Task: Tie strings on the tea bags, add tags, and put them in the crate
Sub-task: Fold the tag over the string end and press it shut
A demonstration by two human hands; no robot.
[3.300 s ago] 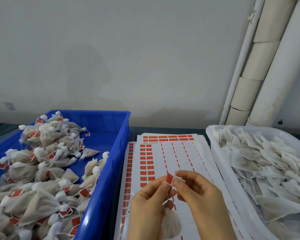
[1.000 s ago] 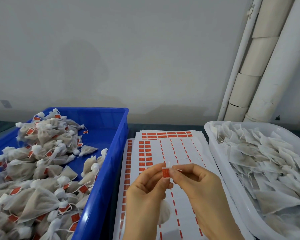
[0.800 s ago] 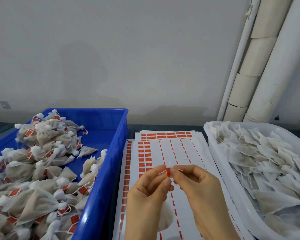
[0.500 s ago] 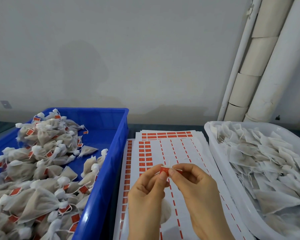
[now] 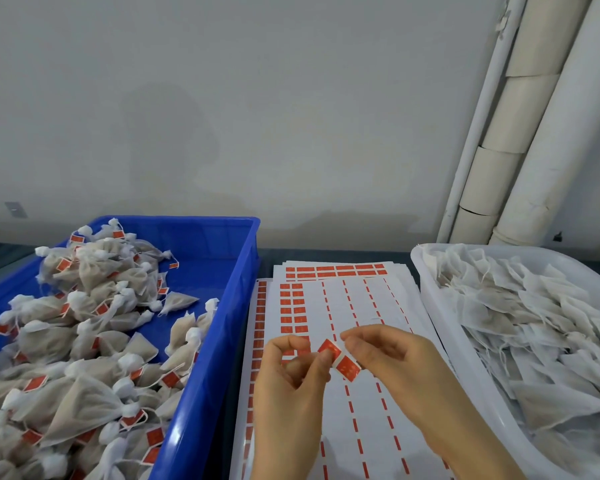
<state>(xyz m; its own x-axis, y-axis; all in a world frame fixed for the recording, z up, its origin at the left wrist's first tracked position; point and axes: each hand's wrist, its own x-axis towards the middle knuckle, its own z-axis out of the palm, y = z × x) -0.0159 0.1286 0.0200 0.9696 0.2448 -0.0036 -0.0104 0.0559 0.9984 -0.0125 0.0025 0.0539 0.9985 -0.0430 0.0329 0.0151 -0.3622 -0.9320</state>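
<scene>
Both of my hands are over the sticker sheets (image 5: 359,308) at the bottom middle. A red tag (image 5: 340,358) stretches between them as a strip of two red halves with a white fold line. My left hand (image 5: 291,389) pinches its upper left end with thumb and forefinger. My right hand (image 5: 399,368) pinches the lower right end. The tea bag and its string are hidden behind my hands. The blue crate (image 5: 231,320) on the left holds a heap of tied, tagged tea bags (image 5: 84,306).
A white bin (image 5: 430,306) on the right is full of flat, untagged tea bags (image 5: 534,327). Sheets of red stickers lie stacked between crate and bin. A grey wall stands close behind, with white pipes (image 5: 534,133) at the right rear.
The tag was a small folded piece pinched tight between both hands; now it shows as a longer two-part strip and my fingertips are slightly apart. The tea bag under my left hand is out of sight.
</scene>
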